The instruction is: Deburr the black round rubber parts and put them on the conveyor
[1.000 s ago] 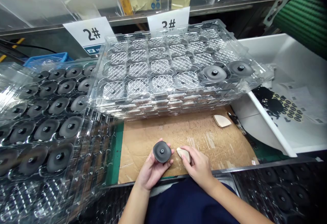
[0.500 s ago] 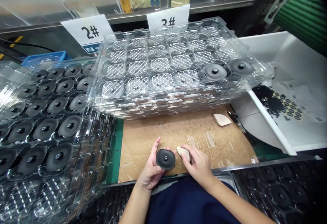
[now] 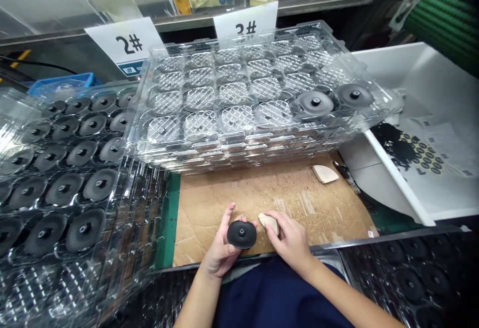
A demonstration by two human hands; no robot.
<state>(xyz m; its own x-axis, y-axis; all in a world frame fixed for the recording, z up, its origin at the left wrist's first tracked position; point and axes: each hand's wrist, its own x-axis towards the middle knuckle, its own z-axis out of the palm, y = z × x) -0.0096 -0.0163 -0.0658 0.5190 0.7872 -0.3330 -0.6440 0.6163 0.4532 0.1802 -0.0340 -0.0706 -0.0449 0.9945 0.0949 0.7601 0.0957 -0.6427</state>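
A black oval disc (image 3: 241, 235) with a small raised hub faces up in my left hand (image 3: 222, 251), whose thumb and fingers hold it by the edge. My right hand (image 3: 290, 240) pinches a cream-coloured pad (image 3: 269, 223) just to the right of the disc; the two are a small gap apart. Both hands are over the near edge of a brown cardboard sheet (image 3: 232, 193). Another cream wedge-shaped pad (image 3: 325, 174) lies at the right end of the cardboard.
Stacked clear trays (image 3: 235, 118) stand behind the cardboard, with two black discs in the top one's right front pockets. At left, another tray stack (image 3: 80, 153) holds several discs. A white bin (image 3: 404, 180) is at right, below a green ribbed sleeve (image 3: 445, 18).
The disc in my left hand has tilted slightly. The fingers behind it show a little more. My right hand and its pad have barely moved.
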